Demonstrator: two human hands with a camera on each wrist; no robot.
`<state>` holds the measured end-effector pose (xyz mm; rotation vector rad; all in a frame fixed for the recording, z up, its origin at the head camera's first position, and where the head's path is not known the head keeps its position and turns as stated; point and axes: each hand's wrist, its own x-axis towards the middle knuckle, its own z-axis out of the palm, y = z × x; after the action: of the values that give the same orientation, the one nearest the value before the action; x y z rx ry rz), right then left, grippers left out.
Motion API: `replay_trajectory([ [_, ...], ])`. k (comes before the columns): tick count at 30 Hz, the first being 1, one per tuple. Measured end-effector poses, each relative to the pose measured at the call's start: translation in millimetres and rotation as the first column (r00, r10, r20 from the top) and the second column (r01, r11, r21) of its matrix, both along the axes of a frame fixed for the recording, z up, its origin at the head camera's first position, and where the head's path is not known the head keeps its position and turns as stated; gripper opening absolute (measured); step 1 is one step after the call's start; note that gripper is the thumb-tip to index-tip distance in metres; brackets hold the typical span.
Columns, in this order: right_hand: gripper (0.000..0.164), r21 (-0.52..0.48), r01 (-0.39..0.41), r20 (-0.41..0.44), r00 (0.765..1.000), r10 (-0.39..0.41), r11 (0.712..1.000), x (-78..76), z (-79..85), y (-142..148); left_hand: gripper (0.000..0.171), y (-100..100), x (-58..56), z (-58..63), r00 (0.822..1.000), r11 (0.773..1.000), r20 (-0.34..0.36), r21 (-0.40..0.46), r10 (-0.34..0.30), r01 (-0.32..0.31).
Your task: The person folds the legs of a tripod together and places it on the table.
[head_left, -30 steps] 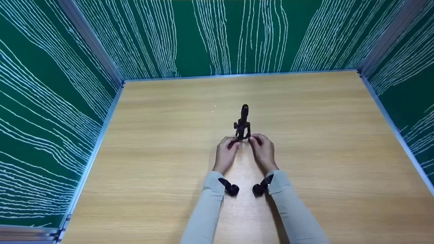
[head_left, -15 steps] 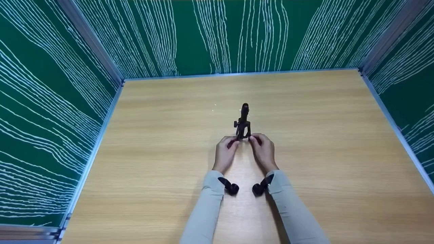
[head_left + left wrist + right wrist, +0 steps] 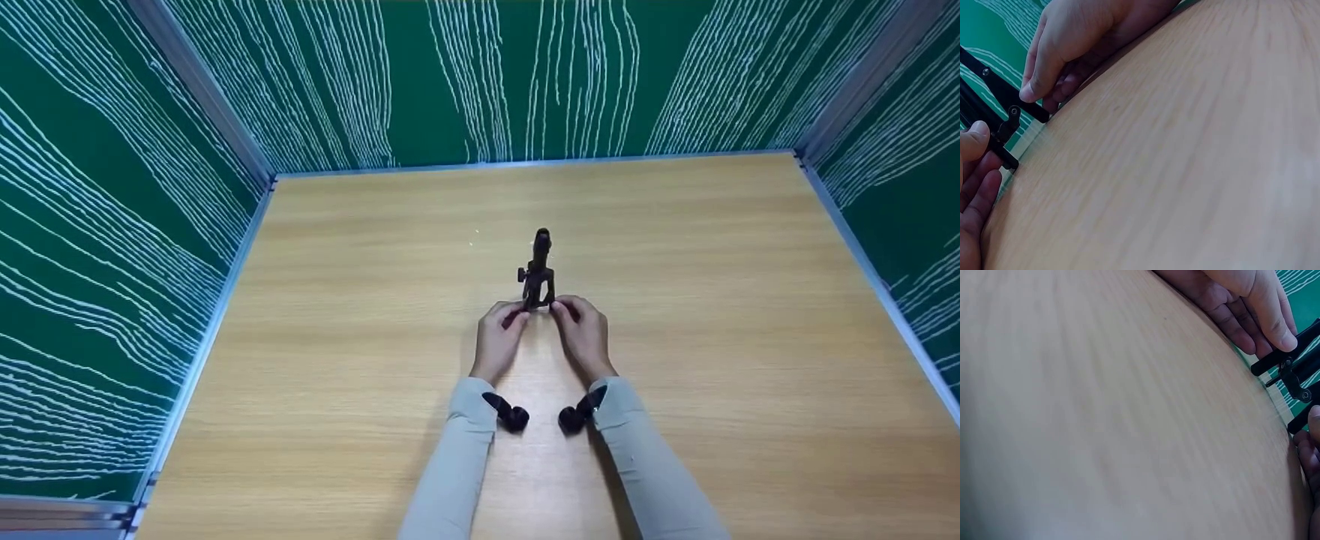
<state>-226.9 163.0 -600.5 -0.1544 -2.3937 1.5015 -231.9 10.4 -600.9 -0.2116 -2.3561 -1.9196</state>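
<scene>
A small black tripod [image 3: 541, 253] stands on the wooden table in the middle of the head view, its column pointing up and a knob on its left side. My left hand [image 3: 497, 343] pinches the foot end of one leg between thumb and fingers. On the other side, my right hand [image 3: 587, 341] pinches a second leg the same way. The left wrist view has a tripod leg [image 3: 1002, 84] and a hinged brace between the spread legs. In the right wrist view, leg ends [image 3: 1269, 363] sit low at the tabletop, under the thumbs.
The wooden table [image 3: 337, 360] spreads wide around both hands. Green panels [image 3: 420, 82] with white wavy lines enclose it at the back and sides, along metal edging [image 3: 225, 277]. A small black camera [image 3: 514, 418] juts inward from the left wrist, and another [image 3: 571, 420] from the right.
The tripod has shifted very slightly away from me since one second ago. Both hands keep their pinch on the legs and have hardly moved.
</scene>
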Motion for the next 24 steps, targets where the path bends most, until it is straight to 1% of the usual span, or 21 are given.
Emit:
replay_trajectory([
  [6,0.016,0.019,0.001,-0.019,1.000,-0.001,1.000,-0.9,-2.9,-0.2,0.018,-0.3,-1.5,-3.5,0.999,1.000,-0.051,-0.030,0.007,-0.008],
  [14,0.017,-0.007,-0.004,-0.017,1.000,0.004,1.000,-1.1,-2.6,0.6,0.019,-0.1,-1.7,-2.8,1.000,0.999,-0.024,-0.030,0.013,-0.014],
  [20,0.017,-0.021,0.005,-0.028,1.000,-0.006,1.000,-0.9,-2.9,0.6,0.020,0.0,-1.6,-1.9,1.000,1.000,-0.004,0.008,0.004,-0.004],
  [24,0.016,-0.029,0.005,-0.041,0.999,-0.006,1.000,-0.4,-3.4,0.4,0.020,-0.4,-1.3,-1.5,1.000,1.000,-0.008,0.004,0.013,-0.013],
])
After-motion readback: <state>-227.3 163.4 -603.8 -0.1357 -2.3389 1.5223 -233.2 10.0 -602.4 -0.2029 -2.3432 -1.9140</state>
